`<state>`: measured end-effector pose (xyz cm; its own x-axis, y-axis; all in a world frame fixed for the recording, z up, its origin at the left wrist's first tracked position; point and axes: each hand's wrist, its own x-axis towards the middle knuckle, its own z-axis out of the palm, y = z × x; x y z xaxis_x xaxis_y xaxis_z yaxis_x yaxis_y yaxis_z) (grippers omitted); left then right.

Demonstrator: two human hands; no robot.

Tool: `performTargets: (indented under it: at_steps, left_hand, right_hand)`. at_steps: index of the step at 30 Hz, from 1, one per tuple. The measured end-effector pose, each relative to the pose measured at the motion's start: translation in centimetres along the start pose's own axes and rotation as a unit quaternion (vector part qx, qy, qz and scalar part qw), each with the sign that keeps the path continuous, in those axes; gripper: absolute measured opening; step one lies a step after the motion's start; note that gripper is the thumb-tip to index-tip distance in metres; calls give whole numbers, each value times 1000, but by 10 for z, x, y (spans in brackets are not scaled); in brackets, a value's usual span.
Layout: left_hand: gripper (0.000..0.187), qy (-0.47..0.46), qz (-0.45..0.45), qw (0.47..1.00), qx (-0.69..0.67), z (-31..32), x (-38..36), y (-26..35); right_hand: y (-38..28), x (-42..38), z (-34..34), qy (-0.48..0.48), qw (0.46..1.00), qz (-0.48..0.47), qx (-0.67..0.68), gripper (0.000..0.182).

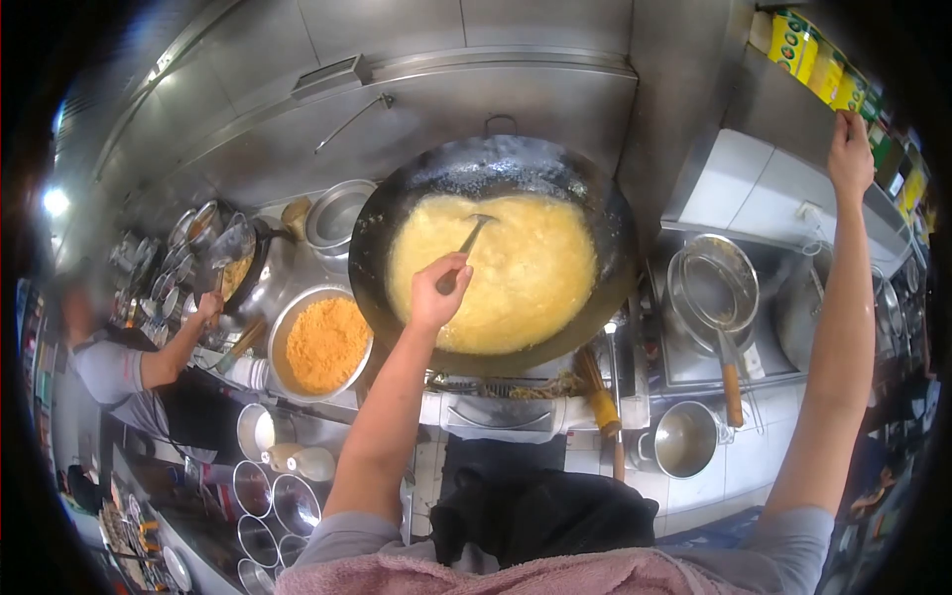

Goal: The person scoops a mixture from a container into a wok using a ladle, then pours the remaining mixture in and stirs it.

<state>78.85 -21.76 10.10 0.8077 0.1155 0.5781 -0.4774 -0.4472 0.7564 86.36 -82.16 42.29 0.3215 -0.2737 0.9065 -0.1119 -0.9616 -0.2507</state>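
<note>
My left hand is wrapped round the wooden handle of a wok spatula. Its metal head is partly sunk in a bubbling yellow mixture, so its full shape is hidden. The mixture fills much of a large black wok in front of me. My right hand is raised far out to the right, fingers closed, near the edge of a shelf with yellow packages. What those fingers grip, if anything, does not show.
Left of the wok is a metal bowl of orange crumbly food. A strainer with a wooden handle rests on the right-hand counter, above a metal pot. A co-worker handles a pan at far left. Brushes hang below the wok.
</note>
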Motion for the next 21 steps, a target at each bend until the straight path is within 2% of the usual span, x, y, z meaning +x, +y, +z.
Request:
performTargets:
  at_steps: [4,8,10,14,21]
  left_hand:
    - [15,0,-24,1000,-18,-13,-28,19]
    - [12,-6,-24,999,45,-26,-64,47]
    - [11,21,-22,999,16,-29,-81,52]
    - [8,3,-69,998,5,-43,-104,82]
    - [7,-13,-46,999,12,-60,-139,131]
  right_hand:
    - [-9,-2,-6,-20,1000,16,4,34]
    - [-12,-3,-7,-29,999,16,9,35]
    - [-18,-6,-10,-34,999,26,10,36]
    - [-19,-7,-9,-42,999,29,18,36]
    - [-24,-12,-14,-50,998,33,25,36]
